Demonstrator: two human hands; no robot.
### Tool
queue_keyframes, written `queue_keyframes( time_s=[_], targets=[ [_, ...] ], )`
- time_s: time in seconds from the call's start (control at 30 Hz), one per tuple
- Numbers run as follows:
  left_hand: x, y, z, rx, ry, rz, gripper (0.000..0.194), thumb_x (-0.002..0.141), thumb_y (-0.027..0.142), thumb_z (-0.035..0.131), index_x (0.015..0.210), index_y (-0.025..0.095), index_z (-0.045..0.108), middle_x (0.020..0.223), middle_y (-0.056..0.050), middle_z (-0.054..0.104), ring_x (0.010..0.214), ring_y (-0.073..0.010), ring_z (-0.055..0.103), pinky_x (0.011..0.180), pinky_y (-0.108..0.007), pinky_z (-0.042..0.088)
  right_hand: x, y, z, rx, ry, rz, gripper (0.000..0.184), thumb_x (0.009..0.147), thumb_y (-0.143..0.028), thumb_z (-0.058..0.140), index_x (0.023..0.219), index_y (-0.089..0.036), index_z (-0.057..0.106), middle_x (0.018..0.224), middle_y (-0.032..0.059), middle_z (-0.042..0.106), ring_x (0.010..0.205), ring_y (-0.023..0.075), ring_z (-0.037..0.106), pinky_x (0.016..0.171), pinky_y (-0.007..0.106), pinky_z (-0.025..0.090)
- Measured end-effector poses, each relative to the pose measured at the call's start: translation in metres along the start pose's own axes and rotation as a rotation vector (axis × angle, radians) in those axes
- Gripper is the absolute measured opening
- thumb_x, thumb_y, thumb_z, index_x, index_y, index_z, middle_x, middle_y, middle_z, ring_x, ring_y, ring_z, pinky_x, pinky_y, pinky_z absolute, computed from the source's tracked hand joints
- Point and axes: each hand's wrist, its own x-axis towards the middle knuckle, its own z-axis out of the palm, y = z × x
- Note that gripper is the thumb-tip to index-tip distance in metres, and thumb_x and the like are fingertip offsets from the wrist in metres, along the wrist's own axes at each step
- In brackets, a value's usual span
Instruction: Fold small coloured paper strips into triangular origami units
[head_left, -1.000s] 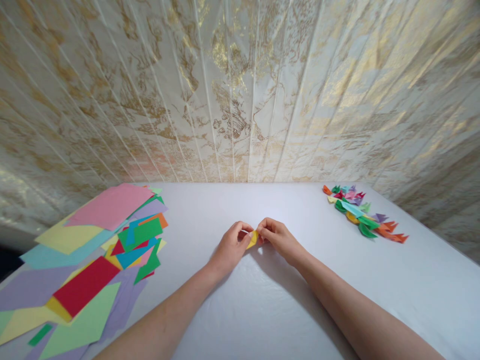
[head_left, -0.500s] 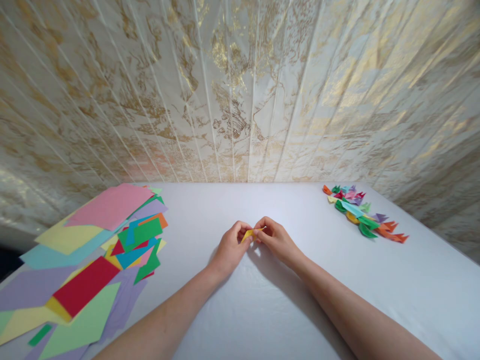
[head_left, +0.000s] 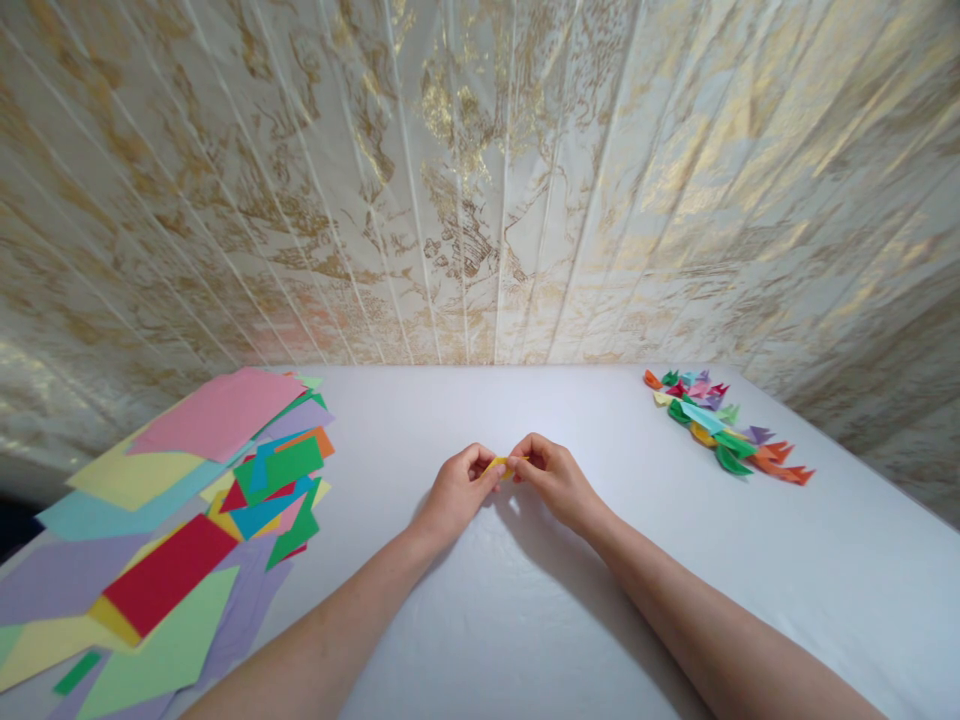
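A small folded piece of yellow paper (head_left: 498,464) is pinched between my two hands over the middle of the white table (head_left: 480,600). My left hand (head_left: 459,488) grips its left end between thumb and fingers. From the other side, my right hand (head_left: 553,480) holds the right end with thumb and forefinger. Both hands nearly touch, and the fingers cover most of the paper, so its exact shape is hidden.
Coloured paper sheets lie spread on the left, with a pink sheet (head_left: 221,412), a red rectangle (head_left: 171,572) and a green rectangle (head_left: 283,470) among them. Several small folded paper figures (head_left: 724,440) sit in a cluster at right. Behind the table hangs a gold-patterned curtain (head_left: 465,200).
The yellow paper has turned slightly between my fingers, and less of its face shows now. Both hands stay in nearly the same place.
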Motion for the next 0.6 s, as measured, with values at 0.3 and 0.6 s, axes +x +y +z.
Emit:
queue_keyframes(
  time_s=[0.3,0.6],
  targets=[
    [0.0006,-0.0009,-0.0017,-0.062,-0.003,-0.005,0.030,0.077,0.047,0.063,0.077,0.017,0.060,0.069,-0.001,0.062,0.063,-0.0133,0.056,0.057,-0.023,0.042,0.0040,0.0057,-0.0013,0.111,-0.024,0.051,0.027,0.082,-0.043,0.056,0.075,-0.018,0.059,0.065,-0.0008,0.059,0.064,0.0138,0.055,0.065,0.028,0.042],
    [-0.0019,0.0056,0.0003,-0.046,0.004,0.042,0.026,0.079,0.042,0.061,0.072,0.017,0.061,0.067,0.001,0.061,0.064,-0.0126,0.055,0.065,-0.024,0.045,0.0005,0.0014,0.0022,0.092,-0.060,0.092,0.032,0.077,-0.050,0.063,0.076,-0.019,0.053,0.062,-0.0022,0.058,0.061,0.0134,0.055,0.061,0.026,0.043]
  ],
)
